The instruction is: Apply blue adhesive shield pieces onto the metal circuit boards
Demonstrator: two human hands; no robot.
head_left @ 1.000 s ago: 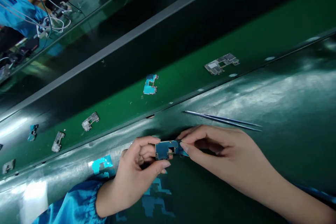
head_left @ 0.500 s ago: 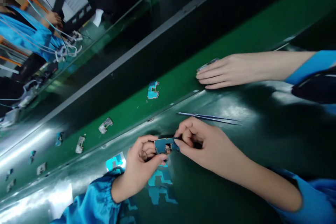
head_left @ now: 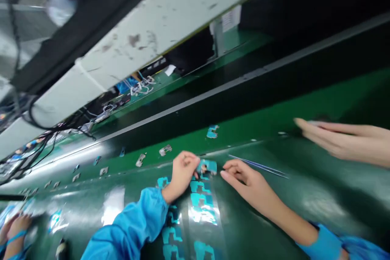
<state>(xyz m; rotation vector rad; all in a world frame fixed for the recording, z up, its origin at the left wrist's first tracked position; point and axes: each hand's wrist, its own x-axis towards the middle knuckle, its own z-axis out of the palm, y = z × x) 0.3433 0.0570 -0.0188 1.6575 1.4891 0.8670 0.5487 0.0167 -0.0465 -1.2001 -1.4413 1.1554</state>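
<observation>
My left hand [head_left: 182, 172] pinches a small blue circuit board [head_left: 207, 167] just above the dark green bench. My right hand [head_left: 243, 178] hovers just right of the board with its fingers curled, no longer touching it; nothing shows in them. Thin metal tweezers [head_left: 258, 166] lie on the bench behind my right hand. A clear strip with blue stickers [head_left: 199, 201] runs under my left wrist. Both my sleeves are blue.
A green conveyor belt [head_left: 258, 128] carries a blue board [head_left: 212, 131] and several small metal parts [head_left: 165, 150] off to the left. Another person's hand [head_left: 341, 138] reaches in from the right. A further hand [head_left: 15, 227] rests at bottom left. Cables hang at back left.
The camera has tilted up and pulled back, showing more of the line. My right hand has let go of the board. The other person's hand has moved away from the belt, toward the right.
</observation>
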